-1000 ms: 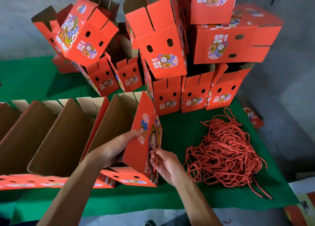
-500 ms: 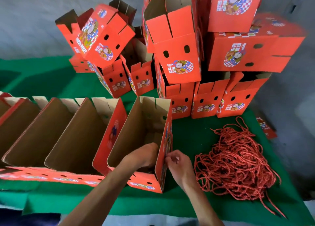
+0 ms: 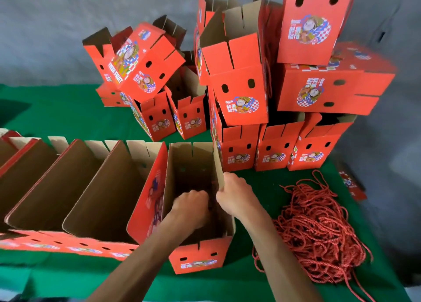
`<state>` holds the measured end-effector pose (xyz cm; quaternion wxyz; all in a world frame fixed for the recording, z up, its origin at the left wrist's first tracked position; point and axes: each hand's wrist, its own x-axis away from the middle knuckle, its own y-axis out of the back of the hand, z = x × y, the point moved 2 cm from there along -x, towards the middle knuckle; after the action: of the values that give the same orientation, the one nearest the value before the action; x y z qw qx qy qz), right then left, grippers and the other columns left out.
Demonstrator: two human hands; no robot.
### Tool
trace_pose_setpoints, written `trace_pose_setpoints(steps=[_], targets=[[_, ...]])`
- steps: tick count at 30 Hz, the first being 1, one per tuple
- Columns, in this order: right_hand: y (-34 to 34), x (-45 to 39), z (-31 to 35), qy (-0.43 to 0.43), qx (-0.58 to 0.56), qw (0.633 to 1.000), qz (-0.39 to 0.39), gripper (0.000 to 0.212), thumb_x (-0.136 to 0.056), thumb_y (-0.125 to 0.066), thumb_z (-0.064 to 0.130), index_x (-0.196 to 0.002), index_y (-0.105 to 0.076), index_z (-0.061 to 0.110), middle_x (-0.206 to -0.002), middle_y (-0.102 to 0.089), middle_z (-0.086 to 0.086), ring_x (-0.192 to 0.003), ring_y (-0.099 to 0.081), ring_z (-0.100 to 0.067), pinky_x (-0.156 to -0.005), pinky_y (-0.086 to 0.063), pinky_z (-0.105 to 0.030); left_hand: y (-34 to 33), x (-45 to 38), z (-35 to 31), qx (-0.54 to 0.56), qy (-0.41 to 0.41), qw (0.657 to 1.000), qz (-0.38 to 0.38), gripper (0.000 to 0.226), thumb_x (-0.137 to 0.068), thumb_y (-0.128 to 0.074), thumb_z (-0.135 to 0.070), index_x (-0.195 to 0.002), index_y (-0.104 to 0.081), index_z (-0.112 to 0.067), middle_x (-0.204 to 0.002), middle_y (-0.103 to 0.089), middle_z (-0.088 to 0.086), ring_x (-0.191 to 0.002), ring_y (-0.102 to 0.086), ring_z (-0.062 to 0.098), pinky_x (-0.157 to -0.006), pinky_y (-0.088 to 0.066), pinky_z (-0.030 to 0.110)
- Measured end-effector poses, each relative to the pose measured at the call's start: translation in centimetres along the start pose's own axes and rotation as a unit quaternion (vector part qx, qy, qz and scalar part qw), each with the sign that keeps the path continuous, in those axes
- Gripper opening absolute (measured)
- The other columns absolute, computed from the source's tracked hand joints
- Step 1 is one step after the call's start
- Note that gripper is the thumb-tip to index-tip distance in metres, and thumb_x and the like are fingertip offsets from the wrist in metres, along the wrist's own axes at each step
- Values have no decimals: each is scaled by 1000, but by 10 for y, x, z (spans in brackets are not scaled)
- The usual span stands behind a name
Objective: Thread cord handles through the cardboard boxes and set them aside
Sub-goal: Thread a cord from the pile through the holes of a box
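Your left hand (image 3: 190, 207) reaches down inside the open box (image 3: 200, 255) in front of you, knuckles up and fingers curled toward the right wall; what it grasps, if anything, is lost in the dark interior, so you cannot tell whether it holds cord. Your right hand (image 3: 235, 195) is outside that same wall, fingers curled against it just below its upper edge, pinching at the cardboard; whether a cord end sits between the fingertips is hidden by the wall and the hand itself. Both forearms come in from the bottom edge, and the inner face of the box is blurred and shadowed. That box stands upright on the green cloth (image 3: 68, 110), flaps open, its red printed front with two small slots facing you. To its left a row of opened boxes (image 3: 98, 187) leans in line, brown insides showing. Behind stands a pile of red boxes (image 3: 241, 92), stacked at odd angles, each with paired holes and a cartoon print. To your right the tangled heap of red cord (image 3: 319, 228) lies on the cloth, loose ends trailing toward the near edge.
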<state>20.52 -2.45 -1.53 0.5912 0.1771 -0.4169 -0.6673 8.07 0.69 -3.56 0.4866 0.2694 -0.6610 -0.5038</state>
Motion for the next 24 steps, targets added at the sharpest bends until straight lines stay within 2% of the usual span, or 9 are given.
trace_pose_setpoints(steps=[5, 8, 10, 11, 13, 15, 17, 21, 24], targets=[[30, -27, 15, 35, 143, 985, -86, 25, -96, -66, 20, -120, -61, 19, -116, -68, -5, -106, -66, -30, -75, -43, -37, 27, 19, -2, 20, -94, 994, -60, 48, -102, -37, -59, -113, -64, -20, -117, -69, 7, -107, -66, 30, -94, -54, 45], [43, -46, 19, 86, 193, 971, -112, 20, -94, -64, 13, -112, -67, 23, -108, -72, -3, -102, -68, -28, -77, -43, -36, 37, 26, -7, 42, -153, 987, -11, 70, -88, -36, -83, -113, -68, -26, -112, -72, 0, -101, -68, 26, -91, -55, 43], [48, -58, 19, 146, 204, 961, -115, 26, -95, -58, 11, -110, -72, 27, -105, -74, -2, -104, -67, -28, -88, -46, -39, 36, 27, -11, 37, -161, 986, 29, 78, -76, -43, -93, -119, -66, -31, -113, -72, -4, -100, -68, 23, -89, -56, 41], [49, -62, 18, 177, 195, 957, -122, 28, -97, -57, 12, -112, -73, 29, -107, -75, -1, -105, -66, -27, -97, -45, -41, 33, 25, -13, 15, -167, 985, 30, 77, -76, -48, -90, -123, -65, -32, -114, -72, -4, -101, -68, 24, -89, -56, 42], [49, -66, 13, 228, 157, 950, -146, 27, -100, -58, 15, -117, -74, 30, -114, -74, 5, -110, -62, -20, -110, -38, -40, 28, 18, -18, -29, -174, 984, -13, 54, -91, -54, -67, -127, -64, -28, -117, -72, 1, -105, -68, 28, -90, -57, 44], [49, -67, 2, 253, 94, 945, -183, 25, -101, -59, 19, -120, -72, 27, -124, -70, 10, -119, -58, -14, -114, -33, -34, 26, 10, -22, -36, -166, 983, -72, 38, -103, -46, -46, -121, -66, -20, -113, -72, 7, -101, -69, 32, -88, -57, 45], [53, -65, -16, 245, 29, 939, -241, 26, -101, -59, 20, -124, -70, 23, -130, -66, 9, -126, -55, -11, -115, -33, -30, 25, 5, -26, -18, -160, 982, -101, 38, -106, -40, -42, -119, -65, -17, -112, -72, 8, -98, -70, 32, -88, -58, 45], [59, -55, -68, 166, -85, 915, -356, 21, -102, -56, 13, -119, -70, 12, -118, -68, 0, -113, -60, -19, -100, -52, -38, 31, -3, -33, 46, -148, 983, -98, 33, -104, -43, -38, -104, -63, -12, -102, -70, 7, -91, -69, 29, -81, -58, 43], [45, -56, -112, 35, -116, 942, -314, 19, -103, -55, 10, -115, -70, 10, -116, -70, -5, -108, -65, -24, -95, -54, -36, 32, -13, -28, 123, -120, 985, -30, 18, -100, -54, -38, -93, -49, -22, -78, -50, -13, -65, -54, 7, -51, -42, 21]])
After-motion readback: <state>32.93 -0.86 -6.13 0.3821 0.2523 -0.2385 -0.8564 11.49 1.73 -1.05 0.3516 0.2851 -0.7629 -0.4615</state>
